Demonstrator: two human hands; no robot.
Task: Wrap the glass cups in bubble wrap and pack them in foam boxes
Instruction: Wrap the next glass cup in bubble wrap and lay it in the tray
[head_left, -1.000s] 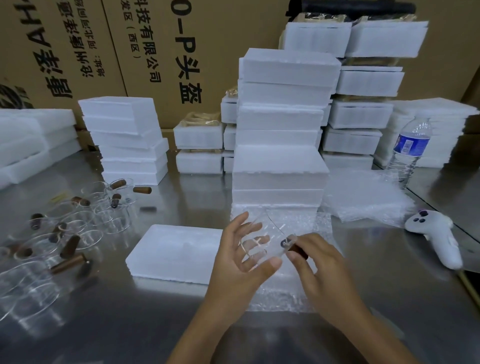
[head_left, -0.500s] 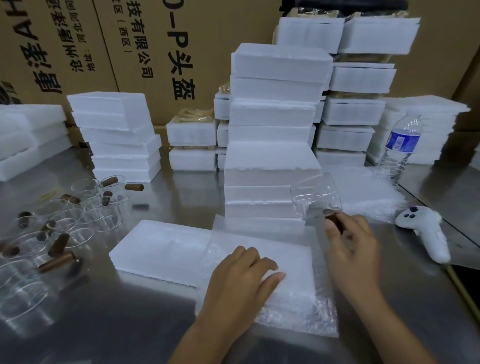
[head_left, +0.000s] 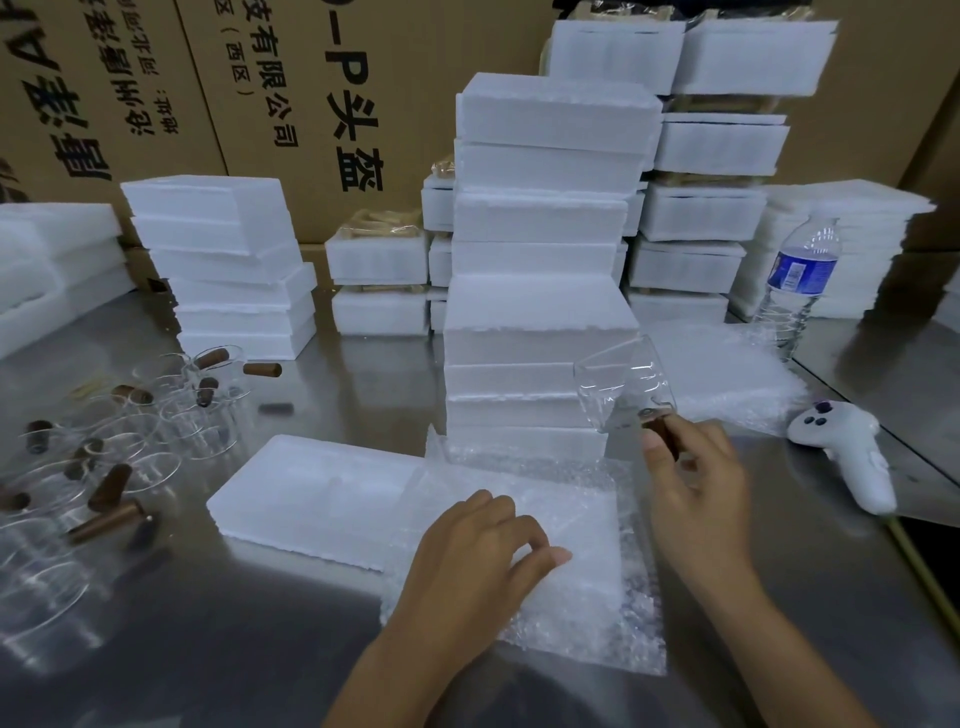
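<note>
While aloft, cup (head_left: 623, 384) beside foam stack (head_left: 540, 312).

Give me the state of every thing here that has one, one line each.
Glass cup, held above the table, tilted, unwrapped.
Right hand, pinches the cup's brown handle.
Left hand, rests on the bubble wrap.
Bubble wrap, spread flat over the foam box and table.
Foam box, flat on the table, partly covered.
Other cups, unwrapped, on the table at left.
Water bottle, upright.
</note>
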